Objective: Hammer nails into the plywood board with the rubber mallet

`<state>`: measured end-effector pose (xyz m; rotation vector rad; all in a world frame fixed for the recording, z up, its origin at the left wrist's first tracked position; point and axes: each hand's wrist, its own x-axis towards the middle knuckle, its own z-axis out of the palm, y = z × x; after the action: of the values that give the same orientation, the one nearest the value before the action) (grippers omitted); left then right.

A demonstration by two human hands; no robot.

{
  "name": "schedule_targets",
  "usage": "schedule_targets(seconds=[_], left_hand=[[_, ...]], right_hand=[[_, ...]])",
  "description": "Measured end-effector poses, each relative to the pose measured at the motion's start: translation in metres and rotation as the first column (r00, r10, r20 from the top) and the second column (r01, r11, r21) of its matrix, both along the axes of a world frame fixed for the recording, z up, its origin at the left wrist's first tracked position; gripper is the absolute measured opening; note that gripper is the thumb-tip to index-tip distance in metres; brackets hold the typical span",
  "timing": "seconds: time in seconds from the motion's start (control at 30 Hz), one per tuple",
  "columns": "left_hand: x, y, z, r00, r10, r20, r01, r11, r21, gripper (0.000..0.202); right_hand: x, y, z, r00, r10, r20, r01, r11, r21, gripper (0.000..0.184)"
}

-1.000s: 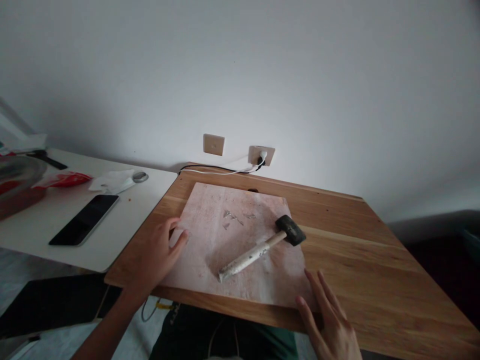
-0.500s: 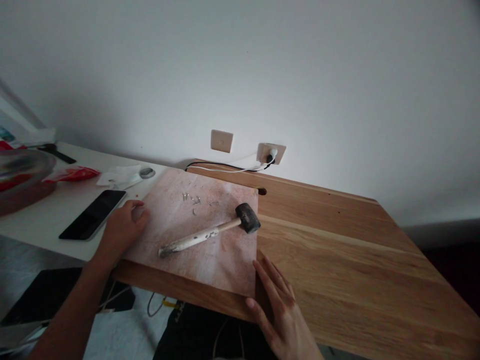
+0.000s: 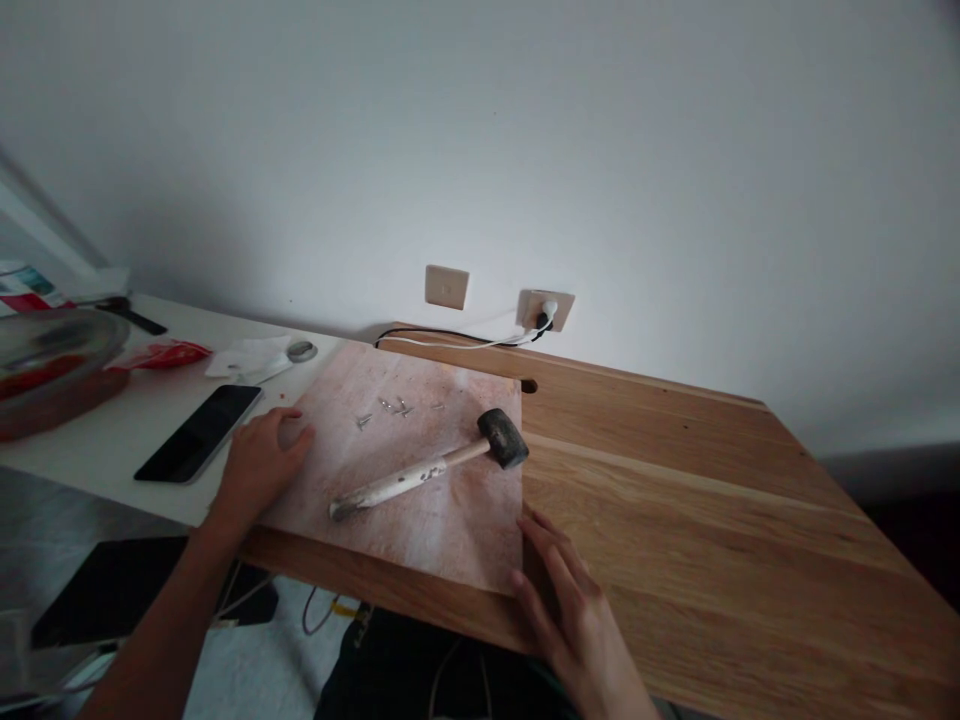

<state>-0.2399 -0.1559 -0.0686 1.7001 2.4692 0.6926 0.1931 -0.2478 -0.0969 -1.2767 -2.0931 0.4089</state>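
L hand [image 3: 259,465] loose-curled, R hand [image 3: 574,610] fingers apart, at slab [image 3: 450,530] edges; mallet [image 3: 431,470], nails [image 3: 397,408] atop; phone [image 3: 201,432] nr L

Open tabletop [image 3: 712,500] rightward; hammer [image 3: 427,470], nails [image 3: 390,408] across board [image 3: 450,530].

Item: a pale square board [image 3: 420,510] is laid on the left end of the brown wooden table [image 3: 712,520]. A black-headed wooden-handled mallet [image 3: 431,470] is laid across it, with small metal nails [image 3: 394,408] scattered behind. A flat black phone [image 3: 201,432] is placed left, on the white side table [image 3: 97,450].
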Motion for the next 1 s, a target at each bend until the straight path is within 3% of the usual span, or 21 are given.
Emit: schedule_targets(seconds=[0.17,0.3,0.4,0.53,0.63,0.7,0.77,0.87,1.0], left_hand=[[0.034,-0.014,-0.004,0.998,-0.065,-0.005,0.065,0.996,0.055,0.032],[0.074,-0.030,-0.010,0.976,-0.215,0.014,0.212,0.971,0.106,0.031],[0.101,-0.040,-0.017,0.935,-0.348,0.065,0.339,0.934,0.114,0.028],[0.125,-0.034,-0.026,0.856,-0.517,0.015,0.508,0.846,0.163,0.023],[0.146,-0.018,-0.026,0.796,-0.598,-0.096,0.602,0.764,0.233,0.022],[0.166,-0.008,-0.020,0.714,-0.687,-0.132,0.698,0.687,0.202,0.024],[0.190,0.001,-0.011,0.612,-0.779,-0.135,0.791,0.601,0.116,0.026],[0.223,0.013,0.002,0.509,-0.856,-0.094,0.859,0.512,-0.012,0.029],[0.242,0.033,0.014,0.464,-0.885,-0.037,0.875,0.465,-0.137,0.033]], right_hand=[[0.040,0.005,-0.003,0.995,-0.103,0.005,0.103,0.995,0.006,0.037],[0.092,0.005,-0.003,0.956,-0.288,0.056,0.284,0.956,0.072,0.032],[0.133,-0.002,-0.001,0.893,-0.442,0.082,0.433,0.895,0.107,0.039],[0.167,-0.013,0.000,0.839,-0.519,0.166,0.496,0.853,0.161,0.050],[0.164,-0.018,0.000,0.809,-0.556,0.189,0.500,0.821,0.275,0.053],[0.149,-0.019,0.001,0.833,-0.525,0.175,0.475,0.841,0.260,0.047],[0.129,-0.016,0.006,0.891,-0.429,0.147,0.408,0.900,0.152,0.045],[0.101,-0.006,0.017,0.935,-0.336,0.116,0.341,0.940,-0.020,0.050],[0.079,0.013,0.030,0.967,-0.228,0.117,0.248,0.948,-0.198,0.056]])
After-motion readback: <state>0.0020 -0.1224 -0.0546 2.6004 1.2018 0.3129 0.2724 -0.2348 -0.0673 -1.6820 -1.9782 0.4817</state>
